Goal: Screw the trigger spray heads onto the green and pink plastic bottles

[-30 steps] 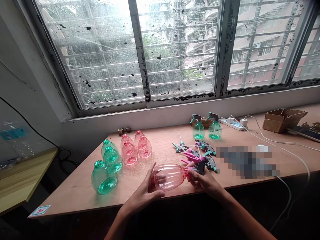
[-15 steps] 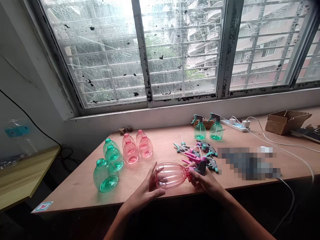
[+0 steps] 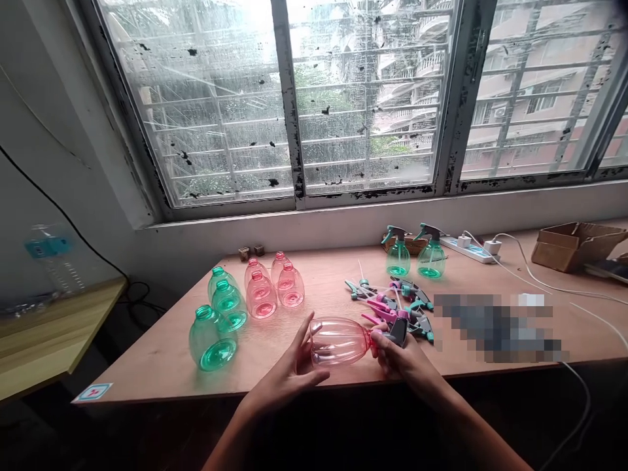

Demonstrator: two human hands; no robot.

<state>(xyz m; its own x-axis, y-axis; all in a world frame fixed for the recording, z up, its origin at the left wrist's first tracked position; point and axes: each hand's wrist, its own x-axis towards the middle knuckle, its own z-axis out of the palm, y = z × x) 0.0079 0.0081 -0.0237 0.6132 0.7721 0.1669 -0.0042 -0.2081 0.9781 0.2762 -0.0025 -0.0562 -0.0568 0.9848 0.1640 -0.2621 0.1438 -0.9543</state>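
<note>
A clear pink spray bottle [image 3: 338, 340] lies sideways in the air over the table's front edge, its neck to the right. My left hand [image 3: 289, 373] is cupped around its base, thumb below and fingers on the far side. At the neck, my right hand [image 3: 405, 356] has its fingers closed around the collar of a grey-and-pink trigger spray head [image 3: 397, 332]. Some of the right fingers are hidden behind the neck. Just beyond lies a pile of loose trigger spray heads [image 3: 385, 311] in pink, grey and green, with thin tubes.
Left on the wooden table [image 3: 157, 366] stand several open pink bottles [image 3: 261, 297] and three open green bottles [image 3: 213, 343]. Two green spray bottles [image 3: 430, 258] with heads stand at the back. A power strip [image 3: 471, 248], cables, a cardboard box [image 3: 569, 248] and a blurred patch are on the right.
The view has shifted slightly, so the table items appear a little to the right. Both hands keep their places on the pink bottle and its spray head, with hardly any visible movement.
</note>
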